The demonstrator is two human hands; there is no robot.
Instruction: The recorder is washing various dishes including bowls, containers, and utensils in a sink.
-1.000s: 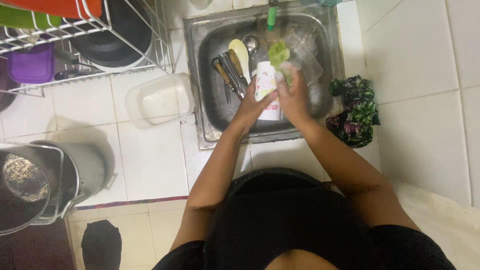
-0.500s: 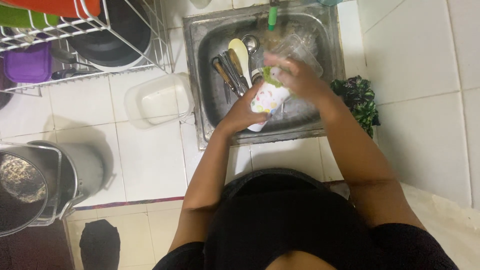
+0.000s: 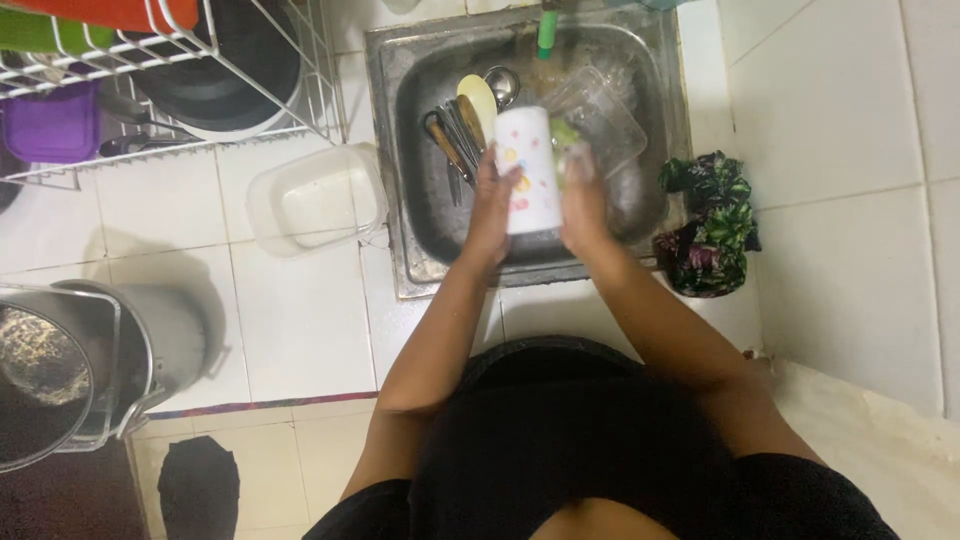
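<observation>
Two hands, left (image 3: 492, 205) and right (image 3: 583, 205), gripping cup (image 3: 526, 170) over sink (image 3: 400, 150), mid-scrub, perhaps with sponge (image 3: 565, 133); rinsing next.

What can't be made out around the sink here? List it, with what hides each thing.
Head view, the only one:
- Green sponge: mostly hidden by the right hand and the white cup.
- Cup's far side and inside: turned away.
- Tap: cut off by the top edge.
- Cutlery: lower ends hidden behind the left hand.
- Clear tub contents: too blurred.
</observation>
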